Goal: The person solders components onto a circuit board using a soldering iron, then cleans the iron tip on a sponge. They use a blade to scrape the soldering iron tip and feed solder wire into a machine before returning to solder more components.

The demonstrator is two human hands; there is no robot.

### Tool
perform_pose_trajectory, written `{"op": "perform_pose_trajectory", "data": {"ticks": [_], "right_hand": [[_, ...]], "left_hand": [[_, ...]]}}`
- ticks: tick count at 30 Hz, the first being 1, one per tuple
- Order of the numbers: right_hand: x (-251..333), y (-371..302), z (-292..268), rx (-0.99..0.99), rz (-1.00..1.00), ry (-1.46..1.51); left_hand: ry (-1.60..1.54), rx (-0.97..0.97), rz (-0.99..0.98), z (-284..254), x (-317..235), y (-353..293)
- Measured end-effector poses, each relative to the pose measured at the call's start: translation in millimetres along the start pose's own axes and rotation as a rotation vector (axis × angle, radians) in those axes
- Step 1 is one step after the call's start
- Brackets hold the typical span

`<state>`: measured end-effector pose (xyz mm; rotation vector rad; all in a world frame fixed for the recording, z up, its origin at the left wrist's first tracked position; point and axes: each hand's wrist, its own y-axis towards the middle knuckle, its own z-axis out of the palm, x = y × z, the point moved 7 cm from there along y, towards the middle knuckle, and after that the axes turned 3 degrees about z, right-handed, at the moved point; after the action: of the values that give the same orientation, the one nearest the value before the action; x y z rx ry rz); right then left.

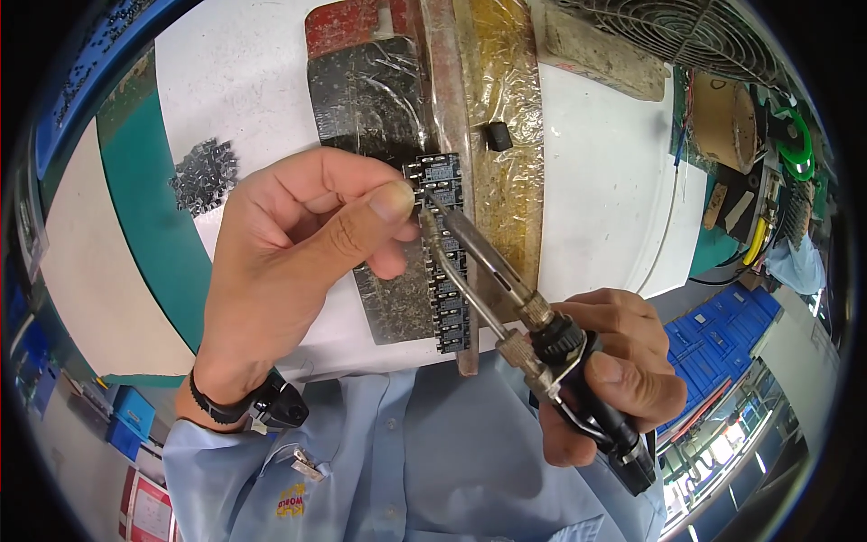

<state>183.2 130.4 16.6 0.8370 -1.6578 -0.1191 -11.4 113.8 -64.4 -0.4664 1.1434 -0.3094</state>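
A row of small black rectangular components (448,312) with metal pins stands along a narrow bar (449,99) in front of me. My left hand (293,248) is pinched at the upper left side of this row; whatever lies between thumb and forefinger is too small or hidden to name. From the lower right, my right hand (628,375) grips a black-handled soldering iron (539,312). A thin bent metal feed tube (470,296) is fixed beside its barrel. The iron's tip and the tube's end meet close to my left thumb, at the upper components.
A heap of tiny metallic parts (206,174) lies on white paper at left. Beyond the bar are amber film (515,194) and a short black cylinder (498,136). A fan grille (695,36) and a worn block (605,54) stand far right; blue bins (722,339) are at right.
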Motion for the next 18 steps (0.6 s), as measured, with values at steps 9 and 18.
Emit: {"op": "perform_pose_trajectory", "data": {"ticks": [9,18], "right_hand": [[-2,8,3,0.157,0.014,-0.009],[-1,11,0,0.071,0.091,-0.013]], "left_hand": [[-0.003,-0.016,0.006,-1,1,0],[-0.012,-0.010,0.006,0,0,0]]}}
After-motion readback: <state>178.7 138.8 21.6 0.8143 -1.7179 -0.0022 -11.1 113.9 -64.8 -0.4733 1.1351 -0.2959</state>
